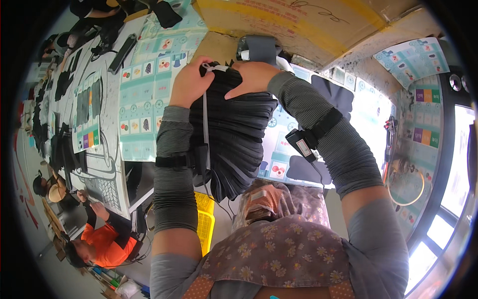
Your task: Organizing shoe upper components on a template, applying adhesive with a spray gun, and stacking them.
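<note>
A thick bundle of black fabric pieces (229, 134), stacked in folded layers, lies in front of me on the table. A thin pale cord (205, 119) runs down its left side, with a loop at the far end. My left hand (189, 83) is closed at that far left corner, thumb and finger pinching the cord's loop. Across the far right of the bundle, my right hand (255, 78) grips the layers; its thumb lies over the near side and its other fingers are largely hidden behind the fabric. A small white piece (219, 68) shows between my hands.
A large cardboard box (298, 22) with yellow tape stands behind the bundle. Dark grey cut pieces (334, 94) lie on the printed table sheet (142, 112). A yellow basket (205, 219) sits below the table edge. A person in orange (112, 244) works at lower left.
</note>
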Demonstrator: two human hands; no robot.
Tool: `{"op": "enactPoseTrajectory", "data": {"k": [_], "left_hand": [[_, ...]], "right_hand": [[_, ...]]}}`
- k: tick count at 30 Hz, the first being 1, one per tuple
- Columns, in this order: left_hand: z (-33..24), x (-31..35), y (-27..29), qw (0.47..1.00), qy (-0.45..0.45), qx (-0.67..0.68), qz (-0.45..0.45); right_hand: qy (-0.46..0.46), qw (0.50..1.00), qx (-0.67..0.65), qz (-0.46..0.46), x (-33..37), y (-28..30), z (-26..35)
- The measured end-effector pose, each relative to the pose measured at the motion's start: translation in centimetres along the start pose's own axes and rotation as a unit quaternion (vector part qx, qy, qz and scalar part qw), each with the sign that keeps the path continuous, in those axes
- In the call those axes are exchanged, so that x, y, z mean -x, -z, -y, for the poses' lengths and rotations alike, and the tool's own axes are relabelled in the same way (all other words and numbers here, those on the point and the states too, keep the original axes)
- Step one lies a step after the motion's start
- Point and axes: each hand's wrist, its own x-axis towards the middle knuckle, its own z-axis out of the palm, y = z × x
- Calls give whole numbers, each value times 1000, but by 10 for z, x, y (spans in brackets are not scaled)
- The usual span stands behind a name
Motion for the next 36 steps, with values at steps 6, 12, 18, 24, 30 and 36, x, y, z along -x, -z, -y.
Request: {"op": "enactPoseTrajectory", "data": {"k": [6,12,18,24,30,36], "left_hand": [[12,0,-8,996,67,53,-27],[31,4,-19,980,143,74,-119],[32,5,-20,965,205,141,-85],[24,15,-19,979,179,90,-43],[41,17,-20,973,177,148,-27],[36,19,-20,964,196,175,44]], "right_hand": [[-38,999,-17,29,2,-11,-7],[57,991,9,-119,29,-17,11],[-51,987,86,122,12,5,40],[-57,994,-70,55,-1,-12,-12],[-55,994,-67,68,14,4,-13],[-100,994,-51,-3,54,-3,-39]]}}
